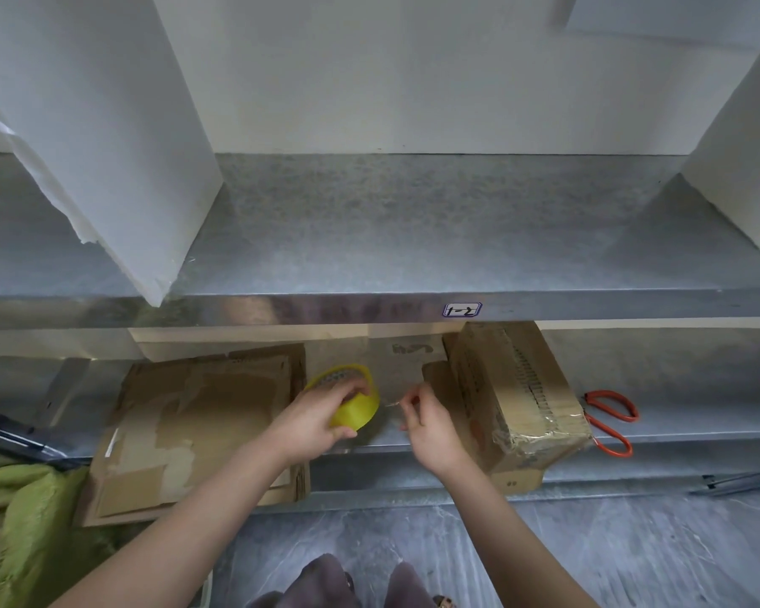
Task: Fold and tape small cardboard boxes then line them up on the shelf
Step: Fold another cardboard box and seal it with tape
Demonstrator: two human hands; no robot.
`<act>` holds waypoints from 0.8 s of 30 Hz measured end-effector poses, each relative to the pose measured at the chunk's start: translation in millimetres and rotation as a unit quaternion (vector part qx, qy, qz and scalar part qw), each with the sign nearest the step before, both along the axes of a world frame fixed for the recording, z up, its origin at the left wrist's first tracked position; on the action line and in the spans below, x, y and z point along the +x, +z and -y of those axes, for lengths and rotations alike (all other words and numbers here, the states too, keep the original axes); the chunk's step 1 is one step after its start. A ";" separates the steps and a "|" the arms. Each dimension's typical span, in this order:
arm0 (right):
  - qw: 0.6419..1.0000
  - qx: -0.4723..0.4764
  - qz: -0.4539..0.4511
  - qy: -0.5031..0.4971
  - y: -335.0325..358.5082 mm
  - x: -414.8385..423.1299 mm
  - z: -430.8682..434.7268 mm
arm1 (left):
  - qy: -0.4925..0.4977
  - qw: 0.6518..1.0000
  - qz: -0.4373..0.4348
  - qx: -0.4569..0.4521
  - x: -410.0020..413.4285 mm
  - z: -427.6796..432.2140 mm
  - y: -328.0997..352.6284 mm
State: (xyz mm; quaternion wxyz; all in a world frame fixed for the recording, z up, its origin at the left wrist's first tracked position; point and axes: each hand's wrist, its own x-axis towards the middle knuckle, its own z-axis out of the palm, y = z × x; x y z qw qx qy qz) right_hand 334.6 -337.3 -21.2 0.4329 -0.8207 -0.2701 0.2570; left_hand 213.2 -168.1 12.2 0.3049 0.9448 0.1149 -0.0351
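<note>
Two hands are meeting over the lower shelf (698, 388), just in front of its galvanised metal edge. The left hand (312, 421) is wrapping its grip round a yellow tape roll (356, 410), a squat ring with a patterned inner core. The right hand (431, 427) is pinching the thin, clear tape end (391, 403) between thumb and fingertip, close beside the roll. The flattened cardboard (194, 414) is lying in a stack on the lower shelf to the left of the hands. It is brown and matt, with its top layer torn in patches, and it is overhanging the front edge. A taped cardboard bundle (518, 397) is sitting to the right, its end glossy with tape. Red-handled scissors (610, 421) are lying beyond it. The upper shelf (413, 221) is showing mottled grey metal.
</note>
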 end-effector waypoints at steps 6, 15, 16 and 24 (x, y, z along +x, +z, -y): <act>0.997 0.015 -0.057 -0.055 -8.6 -0.8 -9.5 | 0.004 1.000 0.000 0.009 0.2 -1.5 -10.5; 0.997 0.017 -0.042 -0.056 -6.5 -2.1 -14.8 | -0.017 1.000 0.023 0.005 6.8 -12.8 -13.0; 0.998 -0.002 -0.009 -0.062 -8.4 -0.9 -15.1 | -0.017 1.000 0.022 0.007 8.4 -13.9 -13.9; 0.996 0.032 -0.013 -0.080 -10.5 -8.1 -12.8 | 0.027 0.999 -0.029 0.018 29.0 -31.7 -26.0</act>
